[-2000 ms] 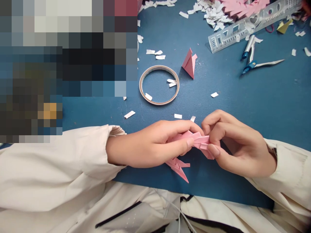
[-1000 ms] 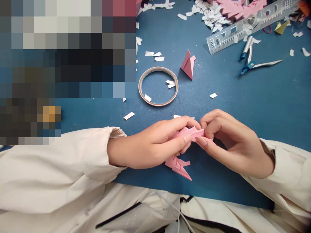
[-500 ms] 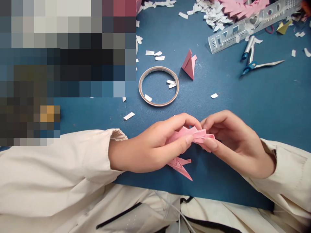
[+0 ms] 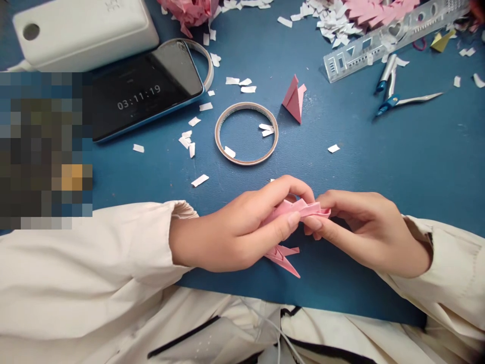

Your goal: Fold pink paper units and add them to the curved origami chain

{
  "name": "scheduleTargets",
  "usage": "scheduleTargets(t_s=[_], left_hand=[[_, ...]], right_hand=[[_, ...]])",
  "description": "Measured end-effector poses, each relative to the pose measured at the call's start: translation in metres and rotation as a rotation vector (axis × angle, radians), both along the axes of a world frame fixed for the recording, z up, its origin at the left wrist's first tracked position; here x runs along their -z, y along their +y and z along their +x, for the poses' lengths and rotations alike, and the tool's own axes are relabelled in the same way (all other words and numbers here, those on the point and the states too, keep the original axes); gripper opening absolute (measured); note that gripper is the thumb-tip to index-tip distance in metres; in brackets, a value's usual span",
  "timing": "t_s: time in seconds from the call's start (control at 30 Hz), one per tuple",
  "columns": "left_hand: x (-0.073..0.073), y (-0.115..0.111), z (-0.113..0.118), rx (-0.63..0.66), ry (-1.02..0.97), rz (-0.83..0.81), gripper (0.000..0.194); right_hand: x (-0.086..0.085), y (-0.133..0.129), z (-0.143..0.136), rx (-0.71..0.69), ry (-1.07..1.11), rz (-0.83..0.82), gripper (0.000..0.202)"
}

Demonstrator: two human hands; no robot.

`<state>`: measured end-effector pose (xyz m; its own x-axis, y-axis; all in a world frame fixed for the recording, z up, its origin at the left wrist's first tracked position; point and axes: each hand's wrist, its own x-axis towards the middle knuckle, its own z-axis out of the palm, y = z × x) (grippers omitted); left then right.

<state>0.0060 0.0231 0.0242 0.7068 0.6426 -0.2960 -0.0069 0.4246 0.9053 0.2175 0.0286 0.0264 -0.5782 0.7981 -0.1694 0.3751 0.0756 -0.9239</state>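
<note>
A strip of interlocked pink folded-paper pieces (image 4: 302,209) is held between my two hands over the blue table. My left hand (image 4: 246,227) is closed round its left part, thumb in front and fingers behind. Below that palm, more pink points of the strip stick out. At the strip's right end, my right hand (image 4: 359,227) pinches the paper between thumb and fingers; its fingertips are partly hidden. A single pink folded piece (image 4: 294,101) stands on the table beyond the hands, beside a narrow tape roll (image 4: 216,136).
A phone (image 4: 147,91) showing 03:11:19 lies at left against a white power bank (image 4: 83,35). Paper scraps (image 4: 333,25), a clear ruler (image 4: 394,40) and a compass (image 4: 392,96) lie at the back right. Another tape roll (image 4: 208,71) is partly under the phone.
My right hand has moved slightly left and down, its fingers closing from a loose curl onto the strip's right end. My left hand has hardly moved.
</note>
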Motion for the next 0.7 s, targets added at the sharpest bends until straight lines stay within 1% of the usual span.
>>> scheduleTargets(t_s=[0.1,0.27,0.47,0.53,0.7], left_hand=[[-0.0005,-0.0007,0.0004,0.004,-0.011,-0.013,0.016],[-0.0015,-0.0006,0.0008,-0.010,-0.066,-0.037,0.014],[-0.0015,0.0017,0.0010,0.030,-0.017,0.086,0.014],[-0.0014,0.0022,0.0010,0.040,0.005,0.122,0.015],[-0.0014,-0.0001,0.0018,0.014,0.018,0.110,0.017]], right_hand=[[-0.0011,0.0012,0.0004,-0.006,0.020,-0.034,0.018],[-0.0024,0.0040,0.0004,-0.034,0.117,-0.119,0.011],[-0.0034,0.0017,-0.0011,0.034,0.146,-0.231,0.006],[-0.0035,0.0010,-0.0009,0.049,0.140,-0.243,0.006],[-0.0042,0.0016,-0.0010,0.033,0.128,-0.245,0.009]])
